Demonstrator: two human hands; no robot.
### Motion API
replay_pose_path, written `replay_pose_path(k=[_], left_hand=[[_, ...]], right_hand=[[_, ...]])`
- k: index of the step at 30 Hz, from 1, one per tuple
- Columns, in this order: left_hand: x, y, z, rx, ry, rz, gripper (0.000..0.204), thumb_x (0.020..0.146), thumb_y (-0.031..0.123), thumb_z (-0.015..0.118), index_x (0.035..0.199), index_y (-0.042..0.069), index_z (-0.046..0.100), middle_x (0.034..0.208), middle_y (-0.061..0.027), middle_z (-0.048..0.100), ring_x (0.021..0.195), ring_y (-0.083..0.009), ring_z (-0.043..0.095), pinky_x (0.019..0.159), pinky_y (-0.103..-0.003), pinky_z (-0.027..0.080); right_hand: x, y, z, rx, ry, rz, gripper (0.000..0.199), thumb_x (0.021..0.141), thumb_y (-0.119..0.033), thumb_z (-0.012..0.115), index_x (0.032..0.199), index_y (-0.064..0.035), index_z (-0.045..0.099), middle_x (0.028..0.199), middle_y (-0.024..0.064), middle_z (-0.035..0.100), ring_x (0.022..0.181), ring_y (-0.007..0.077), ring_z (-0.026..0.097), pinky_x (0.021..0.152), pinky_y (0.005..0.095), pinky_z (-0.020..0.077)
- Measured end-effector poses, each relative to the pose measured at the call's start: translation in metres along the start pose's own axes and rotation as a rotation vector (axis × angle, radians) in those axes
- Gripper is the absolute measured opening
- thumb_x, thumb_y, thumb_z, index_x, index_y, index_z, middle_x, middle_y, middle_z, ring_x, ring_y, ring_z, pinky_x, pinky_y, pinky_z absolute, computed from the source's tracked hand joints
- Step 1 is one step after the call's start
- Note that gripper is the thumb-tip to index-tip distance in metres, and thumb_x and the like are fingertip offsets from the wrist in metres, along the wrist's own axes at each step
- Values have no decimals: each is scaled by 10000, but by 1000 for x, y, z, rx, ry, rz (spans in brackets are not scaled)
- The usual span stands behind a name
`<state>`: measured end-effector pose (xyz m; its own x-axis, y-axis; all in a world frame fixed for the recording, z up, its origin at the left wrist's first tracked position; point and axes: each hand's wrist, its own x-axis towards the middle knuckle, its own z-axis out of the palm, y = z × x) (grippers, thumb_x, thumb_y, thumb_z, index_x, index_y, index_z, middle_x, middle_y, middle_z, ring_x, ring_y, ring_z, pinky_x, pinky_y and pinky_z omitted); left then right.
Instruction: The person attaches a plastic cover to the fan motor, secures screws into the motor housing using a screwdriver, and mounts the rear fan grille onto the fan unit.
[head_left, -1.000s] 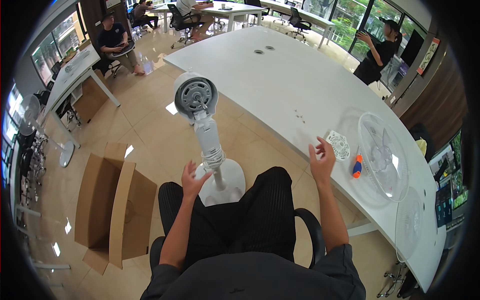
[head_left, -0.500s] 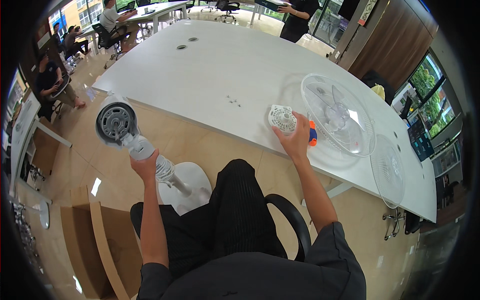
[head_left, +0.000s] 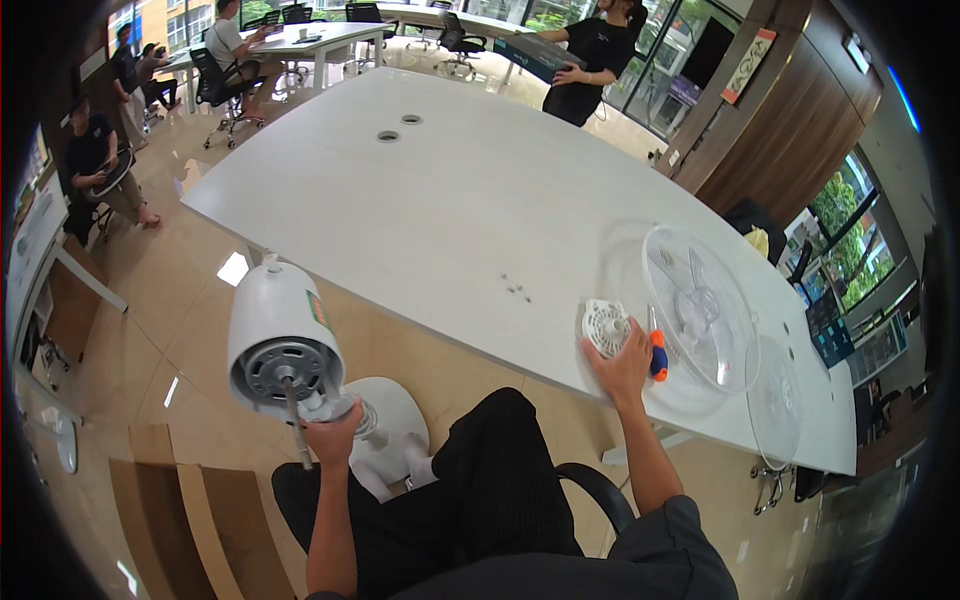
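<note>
My left hand [head_left: 333,432] is closed around the neck of a white stand fan, just under its motor housing [head_left: 275,310]. The housing's open front tilts down towards me, baring a grey motor [head_left: 287,370] and its metal shaft. Below, the fan's round white base [head_left: 404,405] stands on the floor. On the table's near edge, my right hand [head_left: 624,362] has thumb and fingers around a round, slotted white plastic cover [head_left: 603,322]. Just right of that hand lies a screwdriver [head_left: 658,360] with an orange and blue handle. Several small screws [head_left: 515,289] lie farther left.
On the white table [head_left: 440,220], a clear-bladed fan guard [head_left: 700,305] lies at the right, with another wire guard [head_left: 775,410] overhanging the edge. An open cardboard box [head_left: 215,520] stands at lower left. Beyond the table, a person [head_left: 592,60] carries a dark box [head_left: 538,57].
The fan head has tipped forward, so its motor front now faces down towards me. My right hand remains at the plastic cover. The whole view has shifted upward, showing more of the room.
</note>
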<state>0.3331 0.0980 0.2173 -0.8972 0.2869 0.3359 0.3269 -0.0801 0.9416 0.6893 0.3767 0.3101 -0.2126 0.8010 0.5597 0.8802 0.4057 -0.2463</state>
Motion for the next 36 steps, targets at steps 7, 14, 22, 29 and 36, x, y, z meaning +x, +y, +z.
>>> replay_pose_path(k=[7, 14, 22, 29, 36], left_hand=[[14, 21, -3, 65, 60, 128, 600, 629, 105, 876, 1128, -39, 574, 959, -140, 673, 860, -205, 668, 779, -361, 540], [6, 30, -59, 75, -289, 80, 945, 569, 263, 949, 1321, -53, 471, 1136, -171, 649, 1015, -260, 651, 871, -384, 535], [-47, 217, -151, -497, -758, -288, 545, 965, 102, 595, 1455, -9, 383, 1298, -133, 582, 1122, -181, 606, 876, -337, 539], [-48, 228, -162, -562, -599, -250, 415, 911, 33, 669, 1292, -35, 519, 1061, -75, 686, 899, -118, 672, 825, -261, 550], [-34, 215, -90, -789, -100, -94, 242, 886, -1, 687, 1097, -1, 569, 986, -84, 690, 853, -117, 676, 752, -252, 551]], right_hand=[[3, -4, -7, 198, 23, -83, 934, 632, -387, 842, 1342, 47, 417, 1247, 238, 537, 1189, 400, 474, 1050, 478, 333], [-24, -62, -71, 1108, -140, -249, 1012, 514, -255, 902, 1351, 26, 408, 1351, 177, 470, 1214, 282, 510, 1040, 410, 419], [-56, -233, -183, 1067, -659, -1392, 952, 522, -259, 886, 1353, -94, 452, 1393, 197, 458, 1261, 406, 474, 1044, 449, 404], [-45, -294, -193, 1199, -599, -1336, 922, 635, -237, 872, 1415, -46, 418, 1373, 157, 502, 1268, 281, 501, 1025, 404, 421], [-68, -315, -137, 1635, -741, -325, 505, 873, -89, 717, 1328, 13, 525, 1004, 68, 696, 899, 97, 648, 762, 240, 493]])
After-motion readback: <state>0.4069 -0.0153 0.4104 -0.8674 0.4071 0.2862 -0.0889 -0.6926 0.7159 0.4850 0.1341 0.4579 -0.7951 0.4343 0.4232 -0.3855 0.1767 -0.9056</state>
